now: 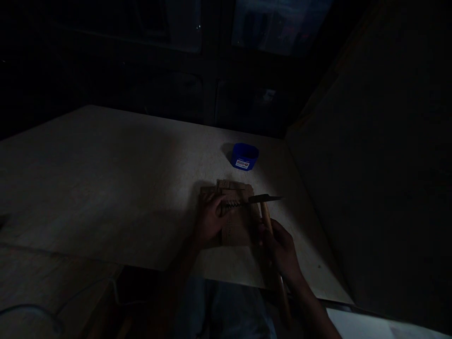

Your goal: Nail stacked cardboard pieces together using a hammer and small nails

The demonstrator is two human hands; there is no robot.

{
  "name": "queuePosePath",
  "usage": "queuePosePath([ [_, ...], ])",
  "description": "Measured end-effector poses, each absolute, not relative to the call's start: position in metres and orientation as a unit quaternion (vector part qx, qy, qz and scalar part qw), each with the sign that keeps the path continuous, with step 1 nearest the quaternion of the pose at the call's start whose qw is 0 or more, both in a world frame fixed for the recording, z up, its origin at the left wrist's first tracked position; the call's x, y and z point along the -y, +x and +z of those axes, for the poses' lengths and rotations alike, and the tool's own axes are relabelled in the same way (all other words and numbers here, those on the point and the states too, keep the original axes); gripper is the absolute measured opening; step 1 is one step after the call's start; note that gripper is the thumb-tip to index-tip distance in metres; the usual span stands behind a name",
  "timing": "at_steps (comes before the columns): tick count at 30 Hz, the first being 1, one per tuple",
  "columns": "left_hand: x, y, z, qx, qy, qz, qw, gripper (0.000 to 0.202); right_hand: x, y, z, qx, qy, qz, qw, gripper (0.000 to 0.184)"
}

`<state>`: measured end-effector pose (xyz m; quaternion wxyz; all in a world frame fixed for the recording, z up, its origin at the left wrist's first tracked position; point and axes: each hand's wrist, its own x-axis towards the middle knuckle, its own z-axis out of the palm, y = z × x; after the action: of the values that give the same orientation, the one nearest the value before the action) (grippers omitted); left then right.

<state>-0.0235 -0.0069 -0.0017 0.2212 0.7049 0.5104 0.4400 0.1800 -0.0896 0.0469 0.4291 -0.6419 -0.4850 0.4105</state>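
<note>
In the dim head view, my right hand (pixel 280 247) is wrapped round the wooden handle of a hammer (pixel 265 212). Its dark metal head is uppermost, with a thin tapered end pointing right. My left hand (pixel 211 216) is over the left side of a brown cardboard piece (pixel 238 233) that lies on the table. Between its curled thumb and fingers is the left end of a dark, spiral-looking metal piece (pixel 233 204), whose right end lies close to the hammer head. Poor light hides the finger details.
A blue plastic tub (pixel 243 157) with a white label stands beyond the cardboard on the pale table (pixel 141 165). A dark panel (pixel 374 179) rises along the right. Cables (pixel 31 308) lie at the lower left, and dark window panes (pixel 282 23) stand behind.
</note>
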Motion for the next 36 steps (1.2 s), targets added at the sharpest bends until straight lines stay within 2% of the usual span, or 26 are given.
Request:
queuePosePath([
  [2,0.027,-0.027,-0.010,-0.565,0.621,0.480,0.254,0.047,0.092,0.182,0.046,0.480,-0.649,0.394,0.440,0.044],
  [5,0.058,-0.032,-0.025,-0.589,0.502,0.508,0.379,0.058,0.095,0.186,0.040,0.467,-0.664,0.377,0.446,0.040],
  [7,0.072,-0.034,-0.032,-0.588,0.442,0.508,0.449,0.058,0.097,0.188,0.035,0.455,-0.670,0.370,0.455,0.039],
  [9,0.079,-0.038,-0.034,-0.586,0.411,0.510,0.477,0.053,0.099,0.189,0.028,0.438,-0.667,0.374,0.473,0.042],
  [12,0.080,-0.046,-0.033,-0.597,0.395,0.522,0.464,0.047,0.101,0.189,0.018,0.415,-0.661,0.381,0.496,0.049],
  [16,0.075,-0.062,-0.030,-0.640,0.351,0.535,0.426,0.041,0.101,0.191,0.009,0.414,-0.669,0.365,0.498,0.049],
  [20,0.069,-0.071,-0.019,-0.598,0.352,0.540,0.477,0.028,0.105,0.191,0.006,0.404,-0.676,0.372,0.490,0.049],
  [27,0.055,-0.052,0.000,-0.593,0.319,0.552,0.493,0.032,0.136,0.193,0.000,0.400,-0.700,0.328,0.492,0.059],
  [31,0.040,-0.033,-0.008,-0.585,0.357,0.543,0.485,0.037,0.165,0.204,0.008,0.402,-0.699,0.358,0.470,0.064],
  [36,0.008,-0.009,-0.022,-0.589,0.525,0.491,0.370,0.041,0.197,0.217,0.015,0.397,-0.693,0.432,0.419,0.068],
])
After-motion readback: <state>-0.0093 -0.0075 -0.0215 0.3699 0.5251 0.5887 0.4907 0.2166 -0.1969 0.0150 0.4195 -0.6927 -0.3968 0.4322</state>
